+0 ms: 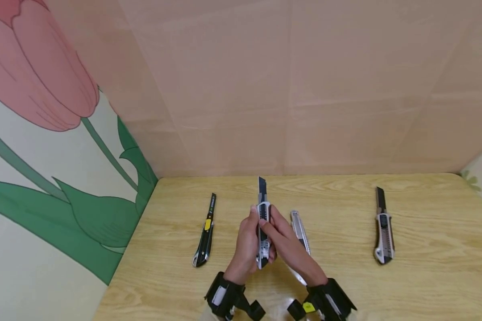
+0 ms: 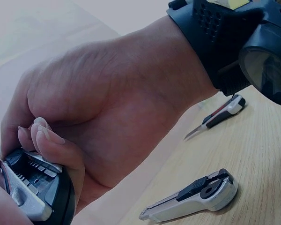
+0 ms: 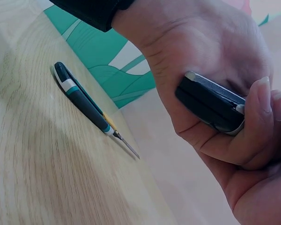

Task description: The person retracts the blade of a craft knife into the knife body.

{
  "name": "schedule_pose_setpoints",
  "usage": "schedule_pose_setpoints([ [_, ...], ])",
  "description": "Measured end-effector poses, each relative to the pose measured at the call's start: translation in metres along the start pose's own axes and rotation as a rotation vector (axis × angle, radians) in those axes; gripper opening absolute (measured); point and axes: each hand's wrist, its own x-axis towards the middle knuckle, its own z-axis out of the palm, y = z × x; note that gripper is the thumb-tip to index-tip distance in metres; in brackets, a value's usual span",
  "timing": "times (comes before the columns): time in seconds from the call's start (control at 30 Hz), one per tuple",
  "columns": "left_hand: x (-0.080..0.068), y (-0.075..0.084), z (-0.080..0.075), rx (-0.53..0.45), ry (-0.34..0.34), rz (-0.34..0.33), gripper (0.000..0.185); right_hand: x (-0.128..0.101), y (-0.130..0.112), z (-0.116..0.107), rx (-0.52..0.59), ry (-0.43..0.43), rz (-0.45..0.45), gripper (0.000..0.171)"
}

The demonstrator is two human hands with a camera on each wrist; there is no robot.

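Both hands hold a grey-and-black snap-off utility knife upright above the table, its dark blade slid out at the top. My left hand grips it from the left. From the other side my right hand grips it too, thumb lying across its front. In the left wrist view the knife's end sticks out past curled fingers. The right wrist view shows its black edge against the palm. Partly hidden behind the right forearm lies a silver utility knife.
A black knife with a yellow slider lies to the left on the wooden table. Off to the right lies a grey-and-black knife, blade out. A pinkish sheet stands behind the table, with a tulip-patterned wall at left.
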Motion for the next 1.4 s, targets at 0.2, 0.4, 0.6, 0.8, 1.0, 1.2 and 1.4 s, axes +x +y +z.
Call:
schedule_pose_setpoints([
  [0.2,0.0003,-0.0007,0.0008,0.000,-0.005,0.012,0.059,-0.0001,0.0025,-0.0017,-0.003,-0.005,-0.041,0.029],
  [0.4,0.0003,0.0000,0.0006,-0.008,0.001,0.004,0.059,-0.0005,0.0029,-0.0027,-0.016,-0.031,-0.055,0.030],
  [0.6,0.0004,0.0008,0.0011,0.005,0.012,0.012,0.060,0.0000,0.0026,-0.0043,-0.021,-0.046,-0.060,0.031],
  [0.8,0.0023,-0.0005,0.0014,0.003,0.028,0.002,0.059,0.0002,0.0047,-0.0071,0.003,-0.050,-0.073,0.030],
  [1.0,0.0016,-0.0004,0.0009,0.006,0.027,-0.011,0.063,-0.0003,0.0064,-0.0050,0.061,-0.053,-0.062,0.032],
  [1.2,0.0010,-0.0004,0.0018,0.014,0.018,-0.006,0.066,-0.0004,0.0059,-0.0048,0.097,-0.060,-0.061,0.032],
  [1.4,0.0005,0.0006,0.0011,0.014,0.021,0.003,0.063,0.0002,0.0054,-0.0048,0.101,-0.085,-0.082,0.032],
])
